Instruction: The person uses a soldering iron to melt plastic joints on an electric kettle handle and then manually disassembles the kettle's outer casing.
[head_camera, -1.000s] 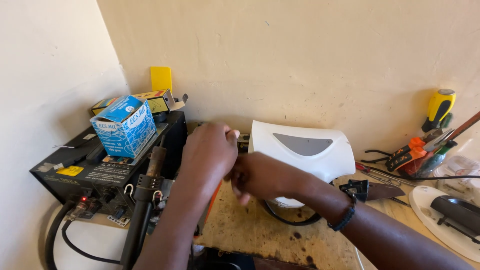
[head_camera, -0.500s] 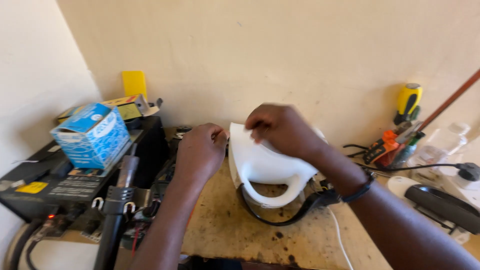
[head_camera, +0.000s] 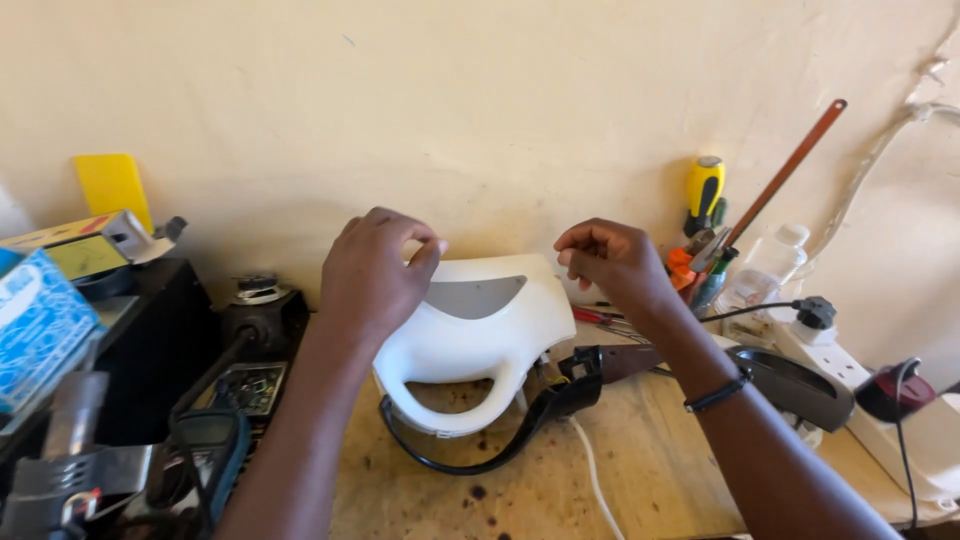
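A white plastic housing (head_camera: 470, 335) with a handle loop and a grey window lies on the wooden bench. A black curved rim (head_camera: 470, 462) and a black part (head_camera: 575, 385) lie under and beside it. My left hand (head_camera: 375, 275) hovers over its upper left corner, thumb and forefinger pinched together, and no object shows between them. My right hand (head_camera: 615, 265) is just right of the housing and apart from it. Its fingers are curled and pinched, and it holds nothing I can see. A dark band sits on that wrist.
Black equipment (head_camera: 130, 400) with cables and a blue box (head_camera: 35, 325) crowds the left. On the right are a yellow-handled screwdriver (head_camera: 705, 190), pliers, a long brown rod (head_camera: 785, 175), a clear bottle (head_camera: 765, 270), a white power strip (head_camera: 900, 420) and a dark tool (head_camera: 790, 385).
My right hand has let go of the housing's top and moved off to the right. The housing now lies flatter. My left hand has risen to its upper left corner.
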